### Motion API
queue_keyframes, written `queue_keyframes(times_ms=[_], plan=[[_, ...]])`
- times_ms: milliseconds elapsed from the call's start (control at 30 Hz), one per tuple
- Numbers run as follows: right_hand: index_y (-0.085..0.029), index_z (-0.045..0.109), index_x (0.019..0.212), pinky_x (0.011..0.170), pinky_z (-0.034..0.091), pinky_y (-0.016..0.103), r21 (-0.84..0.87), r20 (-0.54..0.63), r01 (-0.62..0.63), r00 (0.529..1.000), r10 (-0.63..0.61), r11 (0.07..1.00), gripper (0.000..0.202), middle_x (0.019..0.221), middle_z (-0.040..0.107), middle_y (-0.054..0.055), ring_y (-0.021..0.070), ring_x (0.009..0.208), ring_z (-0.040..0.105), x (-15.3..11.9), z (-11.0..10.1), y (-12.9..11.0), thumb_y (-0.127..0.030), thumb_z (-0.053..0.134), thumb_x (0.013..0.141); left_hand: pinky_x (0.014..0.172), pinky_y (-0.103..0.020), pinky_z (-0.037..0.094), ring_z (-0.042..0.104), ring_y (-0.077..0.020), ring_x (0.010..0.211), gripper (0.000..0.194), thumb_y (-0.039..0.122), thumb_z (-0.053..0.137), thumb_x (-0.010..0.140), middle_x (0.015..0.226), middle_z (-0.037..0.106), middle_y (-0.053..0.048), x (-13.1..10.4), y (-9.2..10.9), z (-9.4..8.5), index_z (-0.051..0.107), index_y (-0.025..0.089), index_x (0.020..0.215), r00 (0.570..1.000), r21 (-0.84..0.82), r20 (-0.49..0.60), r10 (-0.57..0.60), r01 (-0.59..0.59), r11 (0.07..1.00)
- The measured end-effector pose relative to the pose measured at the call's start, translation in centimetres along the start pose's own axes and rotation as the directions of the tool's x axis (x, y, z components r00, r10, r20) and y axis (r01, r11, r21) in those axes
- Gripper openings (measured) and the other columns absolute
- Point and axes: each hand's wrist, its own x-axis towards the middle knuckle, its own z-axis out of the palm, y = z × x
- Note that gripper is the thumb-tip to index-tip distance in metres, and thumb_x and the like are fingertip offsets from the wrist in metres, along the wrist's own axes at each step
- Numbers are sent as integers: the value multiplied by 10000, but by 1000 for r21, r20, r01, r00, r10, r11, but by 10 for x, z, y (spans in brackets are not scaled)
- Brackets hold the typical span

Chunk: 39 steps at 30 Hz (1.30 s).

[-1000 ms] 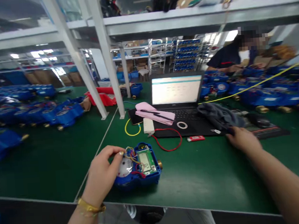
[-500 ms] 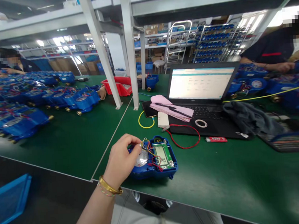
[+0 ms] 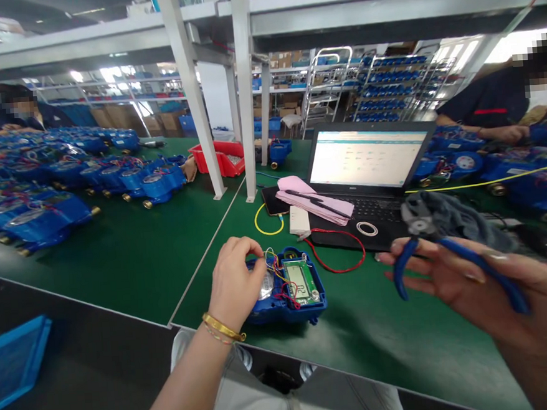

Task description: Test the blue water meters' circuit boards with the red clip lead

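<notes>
A blue water meter [image 3: 288, 315] lies near the front edge of the green bench, its lidless housing showing a green circuit board with a small display [image 3: 296, 281]. Thin yellow, white and red wires [image 3: 272, 261] loop out beside the board. My left hand [image 3: 236, 281] rests over the meter's round dial, thumb and forefinger pinched on the wire ends; the fingertips partly hide them. On the right, my right hand [image 3: 485, 287] holds wire cutters with blue handles [image 3: 464, 254] above the bench. The cutters' jaws point up and away, and the handles are spread.
An open laptop [image 3: 368, 161] stands behind, with pink papers [image 3: 317, 202], a red cable [image 3: 363, 248] and a dark cloth [image 3: 466, 216] around it. Many blue meters [image 3: 44, 218] fill the left bench. Metal posts [image 3: 246, 107] rise mid-bench. A co-worker [image 3: 486, 102] sits at right.
My right hand has come into view from the right, carrying the wire cutters. My left hand keeps its pinch at the meter; the view has shifted slightly.
</notes>
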Motion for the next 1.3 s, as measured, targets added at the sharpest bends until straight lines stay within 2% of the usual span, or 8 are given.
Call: queue_keyframes(times_ms=[133, 233, 333, 600, 800, 1133, 1200, 1300], plan=[[-205, 702, 868, 787, 511, 415, 111, 245, -140, 963, 110, 984, 390, 922, 683, 109, 273, 875, 656, 23, 44, -23, -565, 594, 765, 820, -352, 409, 531, -184, 890, 155, 54, 502, 765, 878, 549, -26, -1, 0, 2, 596, 177, 769, 999, -23, 35, 0, 1, 1000], [-153, 556, 623, 702, 443, 310, -71, 391, -91, 914, 112, 993, 446, 736, 623, 66, 196, 771, 603, 39, 64, -34, -554, 552, 818, 821, -361, 419, 534, -187, 894, 126, 108, 511, 804, 888, 549, -31, -5, 1, 0, 618, 176, 808, 998, -42, 62, 3, 0, 999], [-168, 452, 574, 627, 375, 282, -243, 465, -25, 874, 139, 970, 464, 686, 591, 47, 155, 697, 533, 52, 80, -43, -544, 502, 842, 819, -368, 414, 520, -193, 895, 101, 120, 535, 809, 884, 537, -33, -10, 2, -1, 622, 169, 821, 999, -37, 51, 11, -9, 999], [-154, 543, 665, 540, 297, 269, -546, 447, -18, 839, 310, 837, 385, 613, 485, 5, 116, 570, 411, 65, 107, -61, -512, 448, 769, 804, -370, 417, 507, -192, 879, 107, 97, 544, 824, 884, 526, -37, -19, 7, 1, 617, 156, 773, 999, -20, -40, 14, -14, 1000], [-175, 462, 628, 536, 260, 275, -630, 442, 97, 860, 254, 770, 340, 588, 377, -25, 109, 569, 346, 62, 111, -59, -465, 405, 796, 802, -371, 420, 514, -190, 877, 105, 96, 560, 814, 882, 530, -35, -20, 5, 2, 625, 159, 760, 999, -70, -48, -16, 13, 997], [-172, 418, 579, 502, 236, 264, -728, 417, 230, 896, 150, 646, 301, 558, 371, -24, 98, 537, 342, 59, 120, -57, -361, 394, 812, 791, -360, 422, 531, -188, 864, 105, 135, 542, 802, 873, 542, -35, -19, 3, 2, 612, 170, 733, 999, -107, -50, -13, 8, 994], [-170, 415, 575, 501, 235, 264, -722, 403, 224, 905, 135, 654, 293, 560, 378, -22, 98, 537, 342, 55, 118, -57, -342, 404, 812, 783, -357, 424, 535, -190, 859, 112, 167, 526, 807, 871, 544, -36, -19, 2, 2, 613, 178, 739, 999, -112, -45, 9, -14, 994], [-158, 468, 612, 539, 297, 260, -617, 424, 209, 900, 97, 759, 306, 623, 441, -4, 108, 591, 390, 48, 103, -56, -369, 422, 830, 765, -352, 429, 539, -199, 866, 147, 245, 495, 833, 886, 547, -43, -20, -3, 0, 611, 191, 760, 999, -100, -37, 33, -37, 994]])
